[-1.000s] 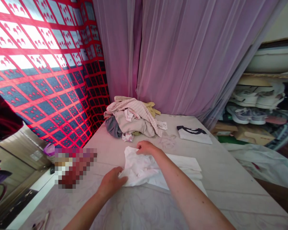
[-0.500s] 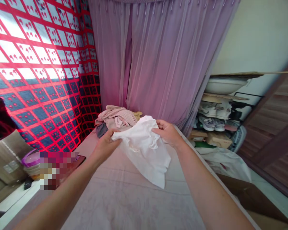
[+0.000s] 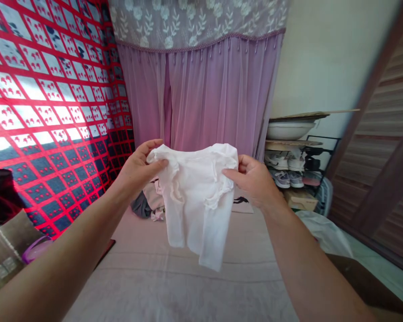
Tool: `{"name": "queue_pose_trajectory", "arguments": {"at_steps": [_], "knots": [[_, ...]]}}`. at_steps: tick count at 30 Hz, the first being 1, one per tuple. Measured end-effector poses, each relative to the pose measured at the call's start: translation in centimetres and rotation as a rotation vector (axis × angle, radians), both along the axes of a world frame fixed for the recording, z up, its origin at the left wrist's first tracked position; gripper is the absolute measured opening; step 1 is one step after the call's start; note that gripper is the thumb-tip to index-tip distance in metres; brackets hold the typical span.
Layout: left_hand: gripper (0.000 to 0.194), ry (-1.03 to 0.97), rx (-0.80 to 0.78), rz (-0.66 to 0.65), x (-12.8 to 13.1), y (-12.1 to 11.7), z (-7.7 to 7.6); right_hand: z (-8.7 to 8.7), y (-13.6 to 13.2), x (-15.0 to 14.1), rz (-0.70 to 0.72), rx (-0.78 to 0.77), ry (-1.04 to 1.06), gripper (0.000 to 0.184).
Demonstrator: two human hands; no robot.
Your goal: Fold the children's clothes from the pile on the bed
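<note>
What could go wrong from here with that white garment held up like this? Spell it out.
The left hand and right hand hold the white garment only along its top edge, so it could slip free and drop onto the bed. It is creased near the right hand, and those creases could stay in if it is laid down as it is. The pile of clothes lies behind it, so a dropped garment might land among them.

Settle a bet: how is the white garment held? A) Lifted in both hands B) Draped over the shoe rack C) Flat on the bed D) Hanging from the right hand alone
A: the left hand and right hand raise the white garment by its top edge above the bed.
</note>
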State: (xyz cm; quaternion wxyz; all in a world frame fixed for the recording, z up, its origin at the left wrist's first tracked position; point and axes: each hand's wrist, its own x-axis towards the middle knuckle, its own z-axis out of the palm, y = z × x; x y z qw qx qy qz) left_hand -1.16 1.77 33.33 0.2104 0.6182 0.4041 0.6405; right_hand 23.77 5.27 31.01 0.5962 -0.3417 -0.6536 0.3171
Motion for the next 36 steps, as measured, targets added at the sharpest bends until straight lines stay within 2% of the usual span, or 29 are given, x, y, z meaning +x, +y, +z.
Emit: {"name": "queue_pose_trajectory", "arguments": {"at_steps": [2, 4, 5, 7, 10, 13, 16, 18, 20, 22, 25, 27, 30, 33, 36], "knots": [[0.058, 0.002, 0.016, -0.015, 0.2, 0.6, 0.9, 0.5, 0.0, 0.4, -0.015, 0.007, -0.006, 0.026], [0.058, 0.003, 0.009, -0.027, 0.5, 2.0, 0.8, 0.2, 0.9, 0.8, -0.022, 0.002, -0.012, 0.025], [0.059, 0.002, -0.011, -0.032, 0.5, 3.0, 0.3, -0.4, 1.7, 1.0, -0.021, -0.006, -0.016, 0.024], [0.061, 0.003, -0.082, -0.037, 0.7, 5.3, -1.6, -2.3, 3.9, 1.5, -0.011, -0.047, -0.036, 0.024], [0.062, 0.069, -0.226, -0.015, 0.7, 9.4, -6.5, -7.0, 7.9, 1.8, -0.030, -0.158, -0.101, 0.023], [0.060, 0.191, -0.298, 0.021, 0.8, 13.9, -12.6, -12.8, 12.2, 1.4, -0.155, -0.300, -0.217, 0.025], [0.062, 0.348, -0.336, 0.168, 0.8, 17.8, -19.1, -18.8, 15.9, 1.1, -0.282, -0.502, -0.419, 0.033], [0.058, 0.458, -0.344, 0.256, 0.8, 18.9, -23.4, -22.6, 17.3, 1.4, -0.365, -0.589, -0.510, 0.039], [0.051, 0.569, -0.350, 0.276, 0.7, 18.3, -27.3, -25.9, 17.5, 2.2, -0.393, -0.613, -0.571, 0.034], [0.040, 0.687, -0.321, 0.178, 0.6, 16.1, -30.5, -28.6, 16.6, 3.1, -0.359, -0.590, -0.616, 0.025], [0.033, 0.808, -0.293, 0.082, 0.6, 11.5, -33.6, -30.7, 13.8, 3.8, -0.307, -0.552, -0.648, 0.022], [0.034, 0.856, -0.309, 0.112, 0.6, 8.7, -34.7, -31.0, 11.6, 3.6, -0.317, -0.547, -0.667, 0.024], [0.036, 0.889, -0.362, 0.204, 0.9, 5.7, -35.6, -30.2, 8.2, 2.5, -0.343, -0.563, -0.790, 0.025], [0.037, 0.900, -0.379, 0.256, 1.2, 3.3, -35.9, -29.3, 5.0, 1.6, -0.346, -0.574, -0.941, 0.026], [0.037, 0.927, -0.383, 0.246, 1.5, 1.2, -35.7, -28.9, 2.2, 1.6, -0.336, -0.560, -1.027, 0.032]]}}
